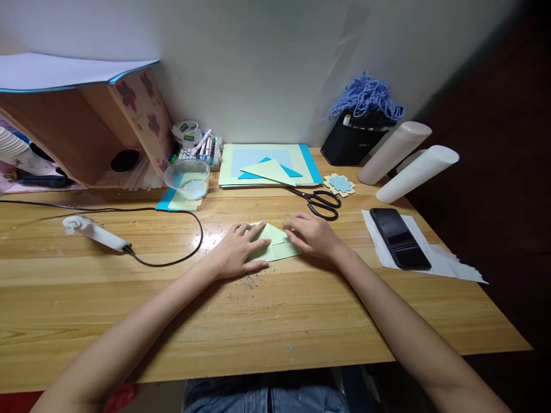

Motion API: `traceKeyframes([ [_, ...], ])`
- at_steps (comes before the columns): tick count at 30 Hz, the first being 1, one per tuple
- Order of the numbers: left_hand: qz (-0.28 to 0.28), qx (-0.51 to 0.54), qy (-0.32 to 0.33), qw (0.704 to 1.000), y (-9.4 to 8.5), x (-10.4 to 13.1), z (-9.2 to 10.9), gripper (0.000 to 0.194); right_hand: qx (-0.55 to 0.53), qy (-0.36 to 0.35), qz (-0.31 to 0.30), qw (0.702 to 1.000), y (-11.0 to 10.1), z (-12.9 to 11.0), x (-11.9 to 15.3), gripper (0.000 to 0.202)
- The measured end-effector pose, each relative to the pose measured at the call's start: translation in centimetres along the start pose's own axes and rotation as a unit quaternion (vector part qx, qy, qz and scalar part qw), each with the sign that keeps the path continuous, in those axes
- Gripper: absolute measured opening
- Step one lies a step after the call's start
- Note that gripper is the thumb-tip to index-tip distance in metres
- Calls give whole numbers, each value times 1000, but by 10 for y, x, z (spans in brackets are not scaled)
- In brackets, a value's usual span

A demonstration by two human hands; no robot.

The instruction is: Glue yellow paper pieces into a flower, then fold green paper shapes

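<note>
Your left fingers (260, 244) spread flat on the folded paper (282, 252) mid-frame; your right fingers (297, 225) curl at its edge (I can't tell their grip). Folding seems in hand; next, press firmly.

The pale green folded paper (282, 252) under the left hand (241, 249) looks pretty matt and smooth, but the light-brown wood-grain tabletop (258, 327) around it is properly glossy. Way past the right hand (313, 235) there's a heap of soft, stringy blue yarn (365, 97), and to that hand's right a super shiny black rectangular phone (400, 238) on dull, torn-edged white paper (454, 264). Beyond the left hand, the round clear tub (172, 184) looks like smooth see-through plastic.
</note>
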State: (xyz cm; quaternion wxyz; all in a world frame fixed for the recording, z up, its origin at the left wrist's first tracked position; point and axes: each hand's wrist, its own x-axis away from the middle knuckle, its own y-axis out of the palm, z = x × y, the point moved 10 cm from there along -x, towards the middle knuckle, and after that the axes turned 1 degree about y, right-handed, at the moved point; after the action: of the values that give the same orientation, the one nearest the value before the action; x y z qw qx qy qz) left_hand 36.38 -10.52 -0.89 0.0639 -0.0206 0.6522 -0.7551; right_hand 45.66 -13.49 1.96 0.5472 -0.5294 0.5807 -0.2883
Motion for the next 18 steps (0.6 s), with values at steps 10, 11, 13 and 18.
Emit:
traceKeyframes([
  [10,25,8,1,1000,-6,1,3,47,-78,16,-26,997,28,-10,-9,26],
  [11,24,6,2,1000,-6,1,3,47,-75,15,-25,997,29,-10,-9,26],
  [13,21,3,4,1000,-5,1,4,48,-65,17,-24,997,31,-10,-10,25],
  [18,19,0,4,1000,-7,1,6,48,-45,27,-28,998,31,-8,-12,22],
])
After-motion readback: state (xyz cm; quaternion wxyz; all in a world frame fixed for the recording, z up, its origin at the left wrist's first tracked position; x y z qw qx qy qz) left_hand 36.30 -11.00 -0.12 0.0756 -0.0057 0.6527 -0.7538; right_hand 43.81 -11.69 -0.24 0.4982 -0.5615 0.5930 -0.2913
